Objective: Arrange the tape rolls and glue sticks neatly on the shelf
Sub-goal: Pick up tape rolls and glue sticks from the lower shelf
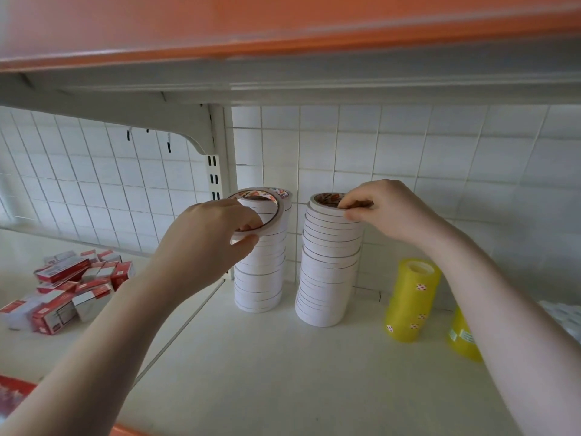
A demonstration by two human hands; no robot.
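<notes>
Two tall stacks of white tape rolls stand on the white shelf [251, 357] against the tiled back wall. My left hand [213, 237] pinches a single white tape roll [270, 212], tilted, in front of the top of the left stack [259, 278]. My right hand [386, 212] grips the top roll of the right stack [327, 272], fingers curled over its rim. The right stack leans slightly and its rolls are a little uneven.
A stack of yellow tape rolls [412, 300] stands to the right, another yellow roll [462, 338] partly behind my right forearm. A loose pile of red and white boxes [72, 287] lies on the left shelf section. An orange-edged shelf [283, 42] hangs close overhead.
</notes>
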